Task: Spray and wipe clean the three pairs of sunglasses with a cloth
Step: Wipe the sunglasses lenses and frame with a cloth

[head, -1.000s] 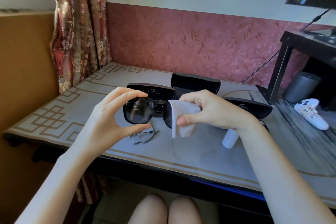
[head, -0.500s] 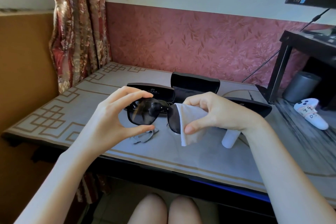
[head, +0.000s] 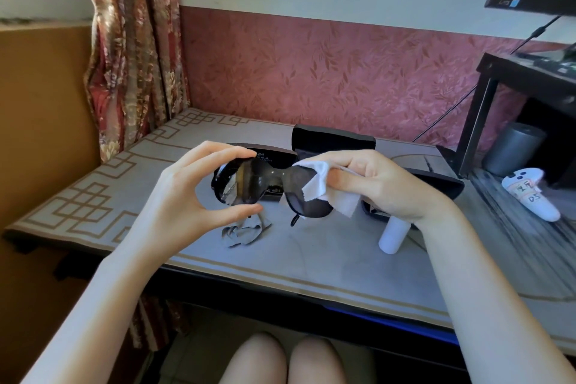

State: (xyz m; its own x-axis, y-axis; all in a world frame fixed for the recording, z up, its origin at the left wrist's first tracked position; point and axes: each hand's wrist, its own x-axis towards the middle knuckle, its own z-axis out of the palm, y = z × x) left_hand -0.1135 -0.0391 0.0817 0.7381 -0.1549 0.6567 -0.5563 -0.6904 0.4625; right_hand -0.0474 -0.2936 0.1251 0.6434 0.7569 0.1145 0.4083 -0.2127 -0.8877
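The sunglasses (head: 249, 185) could twist loose and drop onto the table (head: 311, 262), I judge, if the rubbing pushes harder than a light fingertip pinch can resist (a thumb sliding onto the dark lens would also smear it). They are held in the air above the table, between the two hands. The left hand (head: 177, 196) pinches one lens rim top and bottom, and the right hand (head: 389, 184) clamps the cloth (head: 318, 184) over the other lens.

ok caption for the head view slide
Left hand holds dark sunglasses over the table; right hand holds a white cloth on one lens.
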